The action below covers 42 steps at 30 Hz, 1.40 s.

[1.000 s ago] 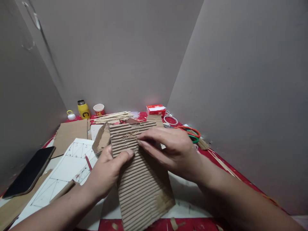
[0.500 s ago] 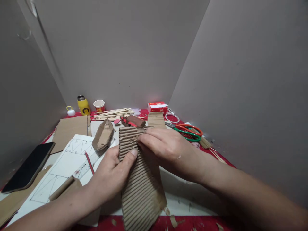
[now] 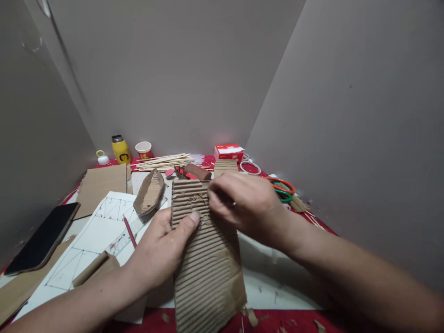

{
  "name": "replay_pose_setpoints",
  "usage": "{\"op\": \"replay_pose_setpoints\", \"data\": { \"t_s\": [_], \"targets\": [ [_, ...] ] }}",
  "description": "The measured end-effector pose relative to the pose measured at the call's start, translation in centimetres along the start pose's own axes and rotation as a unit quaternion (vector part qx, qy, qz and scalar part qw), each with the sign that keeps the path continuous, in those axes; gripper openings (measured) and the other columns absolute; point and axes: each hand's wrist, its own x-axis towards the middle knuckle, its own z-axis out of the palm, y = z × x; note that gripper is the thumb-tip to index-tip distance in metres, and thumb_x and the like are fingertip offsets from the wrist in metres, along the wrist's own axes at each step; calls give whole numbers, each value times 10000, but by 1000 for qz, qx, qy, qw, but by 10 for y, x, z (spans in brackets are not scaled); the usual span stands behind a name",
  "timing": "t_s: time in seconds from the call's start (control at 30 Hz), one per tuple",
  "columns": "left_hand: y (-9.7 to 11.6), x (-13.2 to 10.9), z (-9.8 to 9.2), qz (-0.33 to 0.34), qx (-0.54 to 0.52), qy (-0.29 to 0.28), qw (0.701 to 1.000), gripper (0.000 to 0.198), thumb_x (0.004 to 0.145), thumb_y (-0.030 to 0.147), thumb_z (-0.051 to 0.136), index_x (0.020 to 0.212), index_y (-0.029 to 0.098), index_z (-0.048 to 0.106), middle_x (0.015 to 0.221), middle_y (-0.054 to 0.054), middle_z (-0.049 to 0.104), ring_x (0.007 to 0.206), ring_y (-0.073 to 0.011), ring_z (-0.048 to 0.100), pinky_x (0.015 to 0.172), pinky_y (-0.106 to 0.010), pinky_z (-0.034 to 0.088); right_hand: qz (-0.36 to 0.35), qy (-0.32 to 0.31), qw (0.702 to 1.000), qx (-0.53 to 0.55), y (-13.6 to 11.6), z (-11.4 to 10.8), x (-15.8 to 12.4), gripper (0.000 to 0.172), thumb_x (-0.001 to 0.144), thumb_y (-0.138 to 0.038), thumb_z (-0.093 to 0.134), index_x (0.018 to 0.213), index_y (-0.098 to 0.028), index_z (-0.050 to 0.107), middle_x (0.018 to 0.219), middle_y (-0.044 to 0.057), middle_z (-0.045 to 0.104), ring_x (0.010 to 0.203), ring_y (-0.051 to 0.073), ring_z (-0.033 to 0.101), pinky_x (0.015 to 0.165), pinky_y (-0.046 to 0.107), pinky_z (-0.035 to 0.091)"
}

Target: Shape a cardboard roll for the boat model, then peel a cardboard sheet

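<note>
A long piece of corrugated cardboard (image 3: 204, 273), its ridges bare, stands tilted in front of me. My left hand (image 3: 173, 238) grips its left edge, thumb on the ridged face and the other fingers hidden behind. Near the thumb the ridges are torn and ragged. My right hand (image 3: 243, 201) is closed at the upper right edge of the cardboard, fingertips curled together; whether they pinch a scrap is hidden. Behind the left hand sits a boat-shaped cardboard piece (image 3: 150, 196).
A pencil (image 3: 129, 231) and ruler lie on a paper drawing (image 3: 90, 236), with a phone (image 3: 43, 238) to the left. Behind are wooden sticks (image 3: 166, 162), a yellow bottle (image 3: 121, 150), a paper cup (image 3: 143, 150) and a red box (image 3: 229, 152). Scissors (image 3: 284, 186) lie right.
My right hand has moved right, off the torn patch, with its fingers curled tighter, uncovering more ridges. My left hand keeps its grip on the cardboard.
</note>
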Motion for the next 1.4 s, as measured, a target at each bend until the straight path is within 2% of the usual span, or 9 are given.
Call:
{"op": "replay_pose_setpoints", "data": {
  "t_s": [0.1,0.23,0.33,0.5,0.67,0.87,1.17,1.27,1.4],
  "targets": [
    [-1,0,-1,-16,-30,-9,999,237,918,318,556,1081,212,691,1022,-4,735,896,-157,657,858,-269,498,28,6,999,39,2,-4,-3,114,894,-130,503,806,-160,570,682,27,623,595,123,535,553,244,428],
    [-2,1,-2,-14,-6,-1,1000,226,913,290,565,1087,213,688,1042,3,733,939,-150,651,889,-253,481,-37,-4,997,68,-4,-3,-7,86,922,-155,521,900,-143,603,748,47,672,660,133,592,588,246,471],
    [-1,1,0,-17,17,-3,1000,234,921,277,547,1096,195,679,1021,-6,735,930,-157,653,855,-251,492,-38,-14,998,50,-8,-1,-7,138,931,-151,505,853,-132,619,713,52,658,643,139,577,578,254,463],
    [1,-2,3,20,47,4,999,222,929,286,532,1073,198,677,1015,4,724,922,-148,639,833,-231,487,-32,-53,995,74,-8,-5,-3,203,931,-109,460,798,-140,610,685,48,623,614,139,529,561,260,422],
    [0,-2,4,-1,51,13,999,221,923,294,537,1063,198,678,944,4,727,859,-148,632,772,-226,495,-48,-97,988,110,-5,-4,-1,227,943,-109,416,793,-146,582,671,36,575,609,131,485,540,247,392],
    [-1,-1,4,8,49,-2,999,216,918,277,535,1025,200,706,936,-10,735,855,-162,633,784,-240,494,-44,-44,995,74,-6,4,-3,206,914,-124,439,753,-162,563,641,28,579,594,128,496,550,246,408],
    [-1,-3,4,-30,-30,-1,999,250,914,319,555,1091,210,693,1081,-37,721,930,-182,655,897,-301,486,53,1,992,110,-2,-9,-12,89,893,-124,531,833,-172,576,692,17,631,606,117,560,553,238,436],
    [-2,-3,4,-17,-16,0,1000,252,916,309,550,1096,199,688,1069,-38,724,940,-185,652,891,-300,489,40,-8,990,133,-9,-10,-11,58,900,-126,552,890,-160,597,744,31,667,658,123,597,595,239,473],
    [-2,-3,4,3,21,0,1000,248,929,298,527,1092,191,681,1021,-26,731,933,-179,648,839,-272,504,6,-6,995,96,-14,-2,-9,72,902,-116,544,893,-123,615,763,56,684,671,137,604,617,256,482]
  ]
}}
